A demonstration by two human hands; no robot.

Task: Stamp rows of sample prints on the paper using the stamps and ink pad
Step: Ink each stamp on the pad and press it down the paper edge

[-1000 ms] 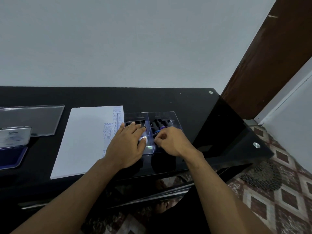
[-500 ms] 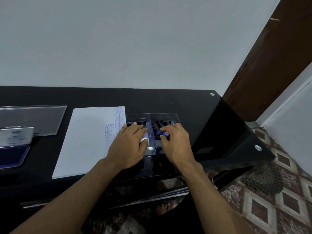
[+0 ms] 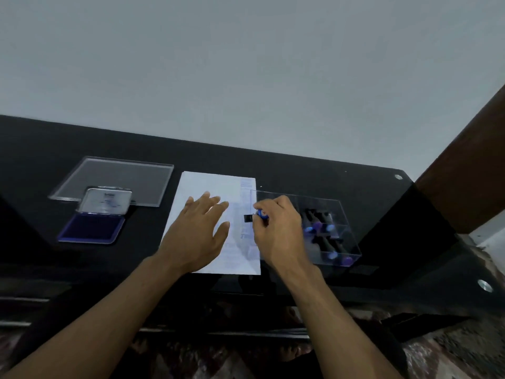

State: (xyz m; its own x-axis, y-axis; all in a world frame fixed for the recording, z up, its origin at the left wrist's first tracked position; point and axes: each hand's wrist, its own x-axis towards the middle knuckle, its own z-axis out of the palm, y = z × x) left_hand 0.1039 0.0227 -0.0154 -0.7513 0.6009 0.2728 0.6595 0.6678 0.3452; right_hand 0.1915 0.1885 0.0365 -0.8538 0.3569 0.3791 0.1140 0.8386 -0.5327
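right hand [image 3: 278, 231]: fingers curled round a small stamp [image 3: 257, 215] with a blue knob and a dark base, held over the right edge of the paper [image 3: 202, 187], just left of the clear box [image 3: 347, 214].
left hand [image 3: 199, 231]: fingers straight and spread, holding nothing, palm down over the middle of the paper; whether it touches the sheet cannot be told.
paper: white sheet lying flat on the table [image 3: 300, 170], faint blue prints [image 3: 246, 184] in a column along its right side; its right edge meets the left wall of the clear box.
clear box: see-through plastic tray with dividers, just right of the paper; inside lie several more stamps [image 3: 318, 225] with dark bodies and blue or purple knobs, some in a far compartment, some in the near one. exact count too blurred to tell.
ink pad [image 3: 91, 228]: well left of the paper, lid tilted up and open, dark blue pad facing up.
clear lid [image 3: 114, 179]: flat see-through plastic piece behind the ink pad, left of the paper.
table: glossy black top with round metal fittings near its right corner, well right of the paper.
room: plain pale wall [image 3: 246, 64] behind the table; brown wooden door frame [image 3: 464, 173] far right of the paper; patterned tiled floor [image 3: 451, 351] below and to the right.
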